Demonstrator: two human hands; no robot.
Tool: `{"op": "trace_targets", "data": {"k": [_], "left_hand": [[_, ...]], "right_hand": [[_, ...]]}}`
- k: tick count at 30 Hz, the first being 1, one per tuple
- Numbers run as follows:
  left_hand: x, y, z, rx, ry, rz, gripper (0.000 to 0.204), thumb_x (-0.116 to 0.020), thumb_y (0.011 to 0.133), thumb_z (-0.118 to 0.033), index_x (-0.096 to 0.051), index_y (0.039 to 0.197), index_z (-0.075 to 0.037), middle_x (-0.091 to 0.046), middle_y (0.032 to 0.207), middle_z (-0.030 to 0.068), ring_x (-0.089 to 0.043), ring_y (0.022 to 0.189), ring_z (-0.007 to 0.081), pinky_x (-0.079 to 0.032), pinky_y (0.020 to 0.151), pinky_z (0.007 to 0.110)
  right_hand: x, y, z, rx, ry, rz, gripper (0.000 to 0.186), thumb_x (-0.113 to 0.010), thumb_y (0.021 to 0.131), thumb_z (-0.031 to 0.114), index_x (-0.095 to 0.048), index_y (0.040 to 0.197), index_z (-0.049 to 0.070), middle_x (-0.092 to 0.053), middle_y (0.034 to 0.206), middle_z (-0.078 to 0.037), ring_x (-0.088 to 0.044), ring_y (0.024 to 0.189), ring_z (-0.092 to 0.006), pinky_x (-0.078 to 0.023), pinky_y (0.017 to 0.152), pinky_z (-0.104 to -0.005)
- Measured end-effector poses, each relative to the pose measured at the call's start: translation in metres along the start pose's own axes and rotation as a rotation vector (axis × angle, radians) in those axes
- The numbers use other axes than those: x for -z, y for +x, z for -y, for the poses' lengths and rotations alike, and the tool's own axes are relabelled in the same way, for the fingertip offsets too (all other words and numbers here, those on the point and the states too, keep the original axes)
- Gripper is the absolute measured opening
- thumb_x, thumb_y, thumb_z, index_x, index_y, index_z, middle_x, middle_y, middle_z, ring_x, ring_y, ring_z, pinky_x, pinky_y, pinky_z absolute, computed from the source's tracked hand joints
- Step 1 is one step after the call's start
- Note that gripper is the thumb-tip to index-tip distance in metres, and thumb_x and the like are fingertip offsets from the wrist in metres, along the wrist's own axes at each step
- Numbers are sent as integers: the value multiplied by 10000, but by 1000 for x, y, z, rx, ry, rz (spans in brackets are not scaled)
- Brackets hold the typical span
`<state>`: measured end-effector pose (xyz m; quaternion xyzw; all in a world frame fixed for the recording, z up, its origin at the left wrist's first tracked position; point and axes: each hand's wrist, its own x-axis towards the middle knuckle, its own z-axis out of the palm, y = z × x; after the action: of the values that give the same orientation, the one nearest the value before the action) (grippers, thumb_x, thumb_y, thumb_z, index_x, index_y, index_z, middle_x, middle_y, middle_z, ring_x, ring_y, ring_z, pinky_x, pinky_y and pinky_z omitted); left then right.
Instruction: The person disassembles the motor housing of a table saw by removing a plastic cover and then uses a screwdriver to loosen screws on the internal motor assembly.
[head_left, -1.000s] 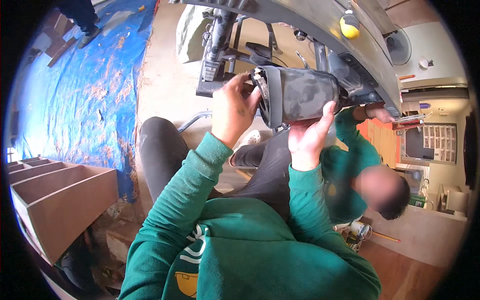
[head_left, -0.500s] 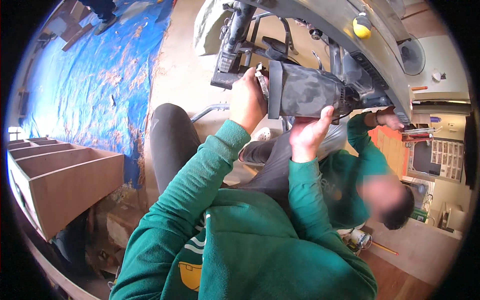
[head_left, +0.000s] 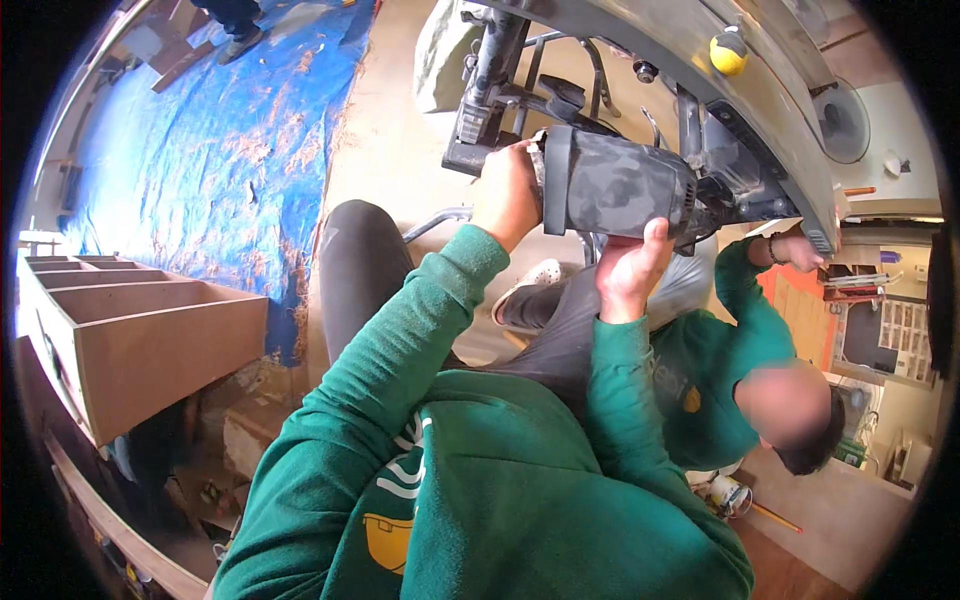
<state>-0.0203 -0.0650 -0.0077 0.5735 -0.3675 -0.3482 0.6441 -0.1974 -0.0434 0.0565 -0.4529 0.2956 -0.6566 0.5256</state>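
In the upper middle of the frame, a dusty dark-grey cylindrical motor housing (head_left: 625, 185) hangs under a grey metal machine table (head_left: 700, 60). The left hand (head_left: 508, 195) is clasped against its left end; the right hand (head_left: 632, 268) cups it from below, thumb up its side. A co-worker in a green sweatshirt (head_left: 730, 370) crouches at right, beside a blue tarpaulin (head_left: 200, 160).

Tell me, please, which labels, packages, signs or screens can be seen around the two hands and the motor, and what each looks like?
Label plate: on the dark machine part just left of the left hand, small pale rectangle.
Printed emblem: on the green sweatshirt's front, yellow patch under white stripes.
Wall panel: far right behind the co-worker, pale grid of small squares, too small to tell more.
The grey motor housing, held up by the right hand, shows no label.
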Motion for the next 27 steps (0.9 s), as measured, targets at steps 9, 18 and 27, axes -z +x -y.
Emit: {"op": "trace_targets", "data": {"k": [9, 18, 27], "left_hand": [[4, -23, -45, -212, 362, -47, 212, -670, 994, -218, -713, 1016, -11, -718, 848, 272, -717, 855, 481, -561, 721, 520], [12, -51, -86, -221, 133, 16, 272, -753, 929, -81, -660, 1152, 43, -731, 933, 218, -744, 828, 358, -576, 739, 418], [18, -57, -97, -176, 17, 182, 381, -847, 909, -178, -634, 1144, 33, -729, 950, 148, -729, 864, 229, -573, 781, 362]], "right_hand": [[16, 0, -9, -70, 84, -91, 762, -723, 944, 556, -544, 1487, 52, -610, 1485, -90, -575, 1359, -282, -432, 1170, -475], [4, 1, 17, -209, 181, -159, 961, -613, 899, 749, -439, 1582, 96, -497, 1595, -131, -478, 1462, -352, -366, 1230, -535], [0, 6, 29, -202, 136, -234, 964, -482, 957, 795, -387, 1615, 97, -481, 1598, -184, -507, 1440, -385, -425, 1203, -558]]}}
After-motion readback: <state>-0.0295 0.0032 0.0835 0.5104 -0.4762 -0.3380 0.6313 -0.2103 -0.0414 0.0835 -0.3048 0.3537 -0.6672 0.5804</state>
